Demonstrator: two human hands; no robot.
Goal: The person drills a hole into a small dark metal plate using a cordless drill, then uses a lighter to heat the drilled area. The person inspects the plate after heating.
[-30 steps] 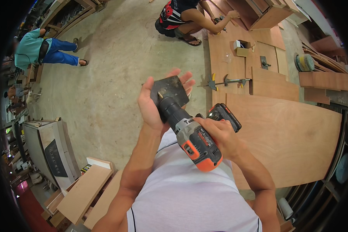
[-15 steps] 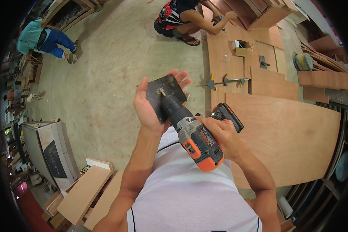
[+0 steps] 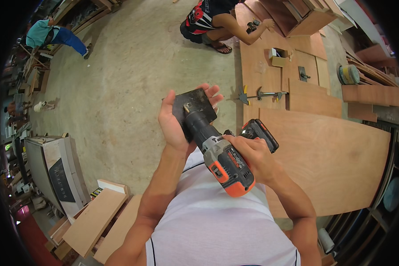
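A dark, scuffed square plate rests across the palm of my left hand. My left thumb is along its left edge and the fingertips show past its far right edge. My right hand is wrapped round the grip of a grey, black and orange cordless drill. The drill points away from me and to the left, over the plate. A short pale bit sticks out of its chuck, close to the plate's face; whether they touch I cannot tell. The battery pack juts out to the right.
Plywood sheets lie to the right, bearing a hammer, a yellow-and-black clamp, a small open box and a handled plate. A co-worker crouches beside them; another person is far left. Boards lie near left.
The plate and my left hand have shifted slightly to the right, with the drill's tip over it. The crouching co-worker's hands and the far-left person's legs have moved a little.
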